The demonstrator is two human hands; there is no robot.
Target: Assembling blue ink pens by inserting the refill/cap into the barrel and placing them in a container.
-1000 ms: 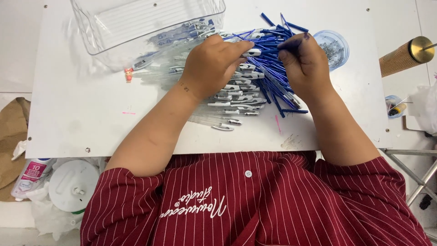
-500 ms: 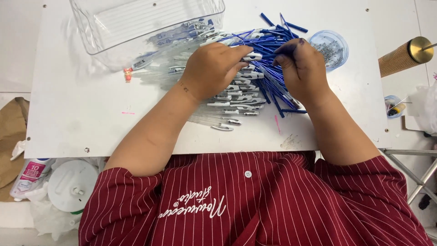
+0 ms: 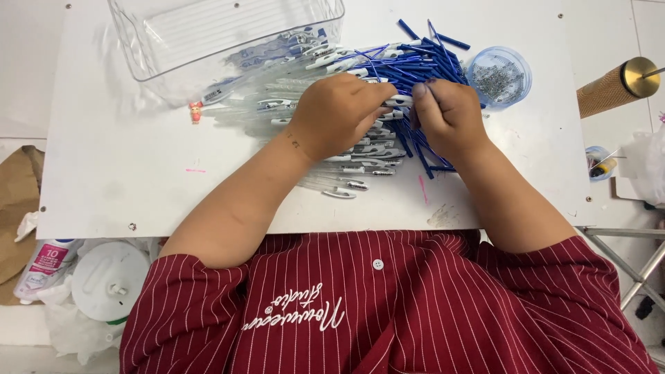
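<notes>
Both hands, the left hand [image 3: 339, 111] and right hand [image 3: 447, 118], pinch together on one clear pen barrel [image 3: 400, 102]. Dozens of clear barrels [image 3: 346, 166] and thin blue refills [image 3: 422, 59] heap on the counter [image 3: 138, 180], too many to count. One round cup of springs [image 3: 500, 75] sits at two o'clock, one clear bin [image 3: 208, 34] at eleven.

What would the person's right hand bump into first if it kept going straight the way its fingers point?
Probably the heap of blue pen refills just beyond the right hand. Its fingers point up the table into that heap, though height above it is hard to judge.

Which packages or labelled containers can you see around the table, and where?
White squeeze tube with pink label: below the table's left edge, lying tilted.
Crumpled brown paper bag: far left, beside the table.
Round clear plastic cup of small metal parts: upper right, beyond the right hand.
</notes>
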